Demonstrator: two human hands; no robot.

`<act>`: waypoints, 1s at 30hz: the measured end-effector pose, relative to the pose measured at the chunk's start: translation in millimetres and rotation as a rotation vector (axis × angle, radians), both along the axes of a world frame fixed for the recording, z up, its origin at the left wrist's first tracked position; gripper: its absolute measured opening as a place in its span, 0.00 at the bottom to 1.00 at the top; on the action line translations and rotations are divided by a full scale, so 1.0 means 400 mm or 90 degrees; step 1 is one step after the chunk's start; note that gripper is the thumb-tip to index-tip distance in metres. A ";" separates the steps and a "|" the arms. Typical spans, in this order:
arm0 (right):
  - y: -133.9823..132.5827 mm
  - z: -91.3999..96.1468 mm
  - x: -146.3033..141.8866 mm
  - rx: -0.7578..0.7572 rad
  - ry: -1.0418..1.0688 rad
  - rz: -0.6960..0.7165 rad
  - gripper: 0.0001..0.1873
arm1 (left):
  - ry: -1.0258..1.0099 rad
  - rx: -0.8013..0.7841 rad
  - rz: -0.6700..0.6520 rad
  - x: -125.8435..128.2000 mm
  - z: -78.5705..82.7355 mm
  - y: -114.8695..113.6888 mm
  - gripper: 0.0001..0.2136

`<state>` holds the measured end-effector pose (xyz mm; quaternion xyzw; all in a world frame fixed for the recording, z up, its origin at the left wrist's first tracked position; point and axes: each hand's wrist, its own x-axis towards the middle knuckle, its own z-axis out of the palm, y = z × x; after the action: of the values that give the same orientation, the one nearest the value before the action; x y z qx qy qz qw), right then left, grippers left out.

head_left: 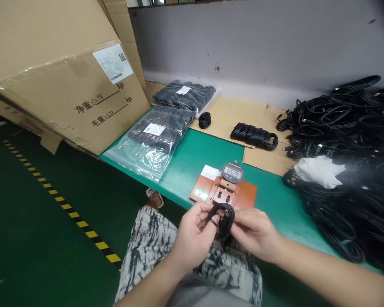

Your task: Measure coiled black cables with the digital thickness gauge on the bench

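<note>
Coil of black cable [225,221], one, grasped between left hand [195,234] and right hand [259,234], before the digital gauge [233,172] at the green tabletop's [205,149] edge; likely light, flexible, springy, best held around its bundled loops.

My cable coil [224,222] is showing black; gauge fixture [222,196] is showing copper-orange, dial gauge [232,172] grey. I'm wearing white cloth [153,243] with dark streaks. Table [265,187] is showing green, cardboard box [60,89] brown with black print, cable pile [345,140] black, crumpled tissue [320,170] white. Floor [35,234] is showing dark green, floor tape [72,214] alternating yellow and black.
</note>
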<state>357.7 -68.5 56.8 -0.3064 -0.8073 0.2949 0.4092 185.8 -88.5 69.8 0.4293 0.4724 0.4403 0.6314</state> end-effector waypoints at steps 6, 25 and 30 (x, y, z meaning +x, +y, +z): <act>0.001 0.001 -0.002 0.003 0.003 0.005 0.11 | 0.003 0.001 -0.004 0.002 0.003 -0.001 0.11; -0.006 0.007 0.000 0.016 0.015 0.063 0.10 | -0.001 0.004 -0.023 -0.011 -0.020 -0.047 0.10; -0.008 0.010 0.008 -0.004 0.044 0.147 0.13 | -0.008 0.035 -0.005 -0.021 -0.037 -0.082 0.09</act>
<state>360.7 -71.7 60.8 -0.2024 -0.8217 0.3528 0.3992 177.6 -121.3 55.1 0.4456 0.4542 0.4533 0.6242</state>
